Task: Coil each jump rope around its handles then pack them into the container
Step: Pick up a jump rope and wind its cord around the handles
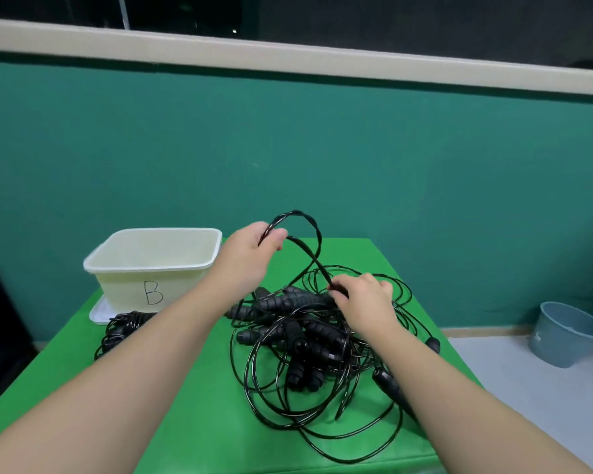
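STEP: untangling one rope, coiling not begun | left hand [250, 251] pinches a raised cord loop [302, 227]; right hand [363, 299] clamps the same cord above the tangled pile [308, 340] mid-desk | container [154, 265] at far-left corner | NEXT: likely free its handles.

A bench [192, 405] draped in a bright green cloth stands before a teal wall [322, 148] topped by a pale ledge [288, 53]. Far right, a grey-blue bucket [565, 333] sits on the light floor [528, 388], near the wall.
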The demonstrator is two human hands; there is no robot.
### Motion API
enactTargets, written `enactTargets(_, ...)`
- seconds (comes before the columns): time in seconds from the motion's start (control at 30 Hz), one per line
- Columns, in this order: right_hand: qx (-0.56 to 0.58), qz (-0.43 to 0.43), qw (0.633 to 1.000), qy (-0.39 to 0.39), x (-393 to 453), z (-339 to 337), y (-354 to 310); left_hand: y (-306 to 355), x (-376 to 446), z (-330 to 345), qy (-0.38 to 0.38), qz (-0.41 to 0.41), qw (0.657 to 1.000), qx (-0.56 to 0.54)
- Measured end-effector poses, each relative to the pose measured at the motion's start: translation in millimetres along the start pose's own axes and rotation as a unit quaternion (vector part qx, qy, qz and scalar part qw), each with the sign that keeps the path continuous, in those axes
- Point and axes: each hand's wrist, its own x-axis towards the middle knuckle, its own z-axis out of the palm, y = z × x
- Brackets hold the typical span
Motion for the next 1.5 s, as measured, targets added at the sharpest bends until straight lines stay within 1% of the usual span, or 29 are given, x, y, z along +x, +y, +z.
enactTargets(0.17,-0.039,-0.031,0.999,0.015,20,-31,-16,22,6,-16,0.028,0.030,0.999,-0.018)
enactTargets(0.3,-0.053,-0.051,0.997,0.033,37,-51,-26,28,11,-29,0.065,0.035,0.997,-0.032)
enactTargets(0.37,-0.047,-0.049,0.997,0.037,42,-59,-27,26,12,-32,0.081,0.031,0.996,-0.027)
enactTargets(0.47,-0.049,-0.046,0.998,0.016,46,-65,-27,18,12,-33,0.097,0.013,0.995,-0.005)
enactTargets(0.63,-0.150,-0.075,0.986,-0.004,49,-75,-34,3,15,-30,0.097,-0.022,0.995,0.015)
enactTargets(0.73,-0.127,-0.076,0.989,-0.015,51,-77,-37,-8,19,-26,0.084,-0.053,0.995,0.016)
enactTargets(0.83,-0.069,-0.069,0.995,-0.006,51,-71,-35,-21,23,-19,0.060,-0.078,0.995,0.028)
enactTargets(0.9,-0.032,-0.053,0.998,-0.004,52,-67,-32,-29,24,-15,0.050,-0.076,0.995,0.048)
enactTargets(0.97,-0.013,-0.043,0.999,0.001,54,-66,-30,-31,26,-13,0.057,-0.069,0.994,0.056)
enactTargets(1.03,0.007,-0.043,0.999,0.028,55,-70,-30,-31,27,-12,0.068,-0.070,0.995,0.037)
enactTargets(1.1,0.015,-0.057,0.995,0.079,58,-77,-32,-29,30,-13,0.074,-0.078,0.994,0.014)
enactTargets(1.17,-0.005,-0.083,0.987,0.138,63,-85,-36,-25,34,-14,0.081,-0.086,0.993,-0.007)
enactTargets(1.23,-0.020,-0.096,0.979,0.180,68,-91,-40,-22,38,-16,0.101,-0.091,0.990,-0.047)
enactTargets(1.33,-0.029,-0.077,0.976,0.202,78,-101,-38,-20,44,-28,0.150,-0.104,0.974,-0.136)
enactTargets(1.37,-0.039,-0.071,0.976,0.203,81,-103,-35,-20,46,-33,0.158,-0.101,0.972,-0.142)
enactTargets(1.43,-0.065,-0.066,0.975,0.203,85,-107,-29,-22,50,-44,0.144,-0.082,0.981,-0.102)
enactTargets(1.5,-0.078,-0.072,0.973,0.203,88,-112,-27,-19,53,-49,0.107,-0.055,0.990,-0.074)
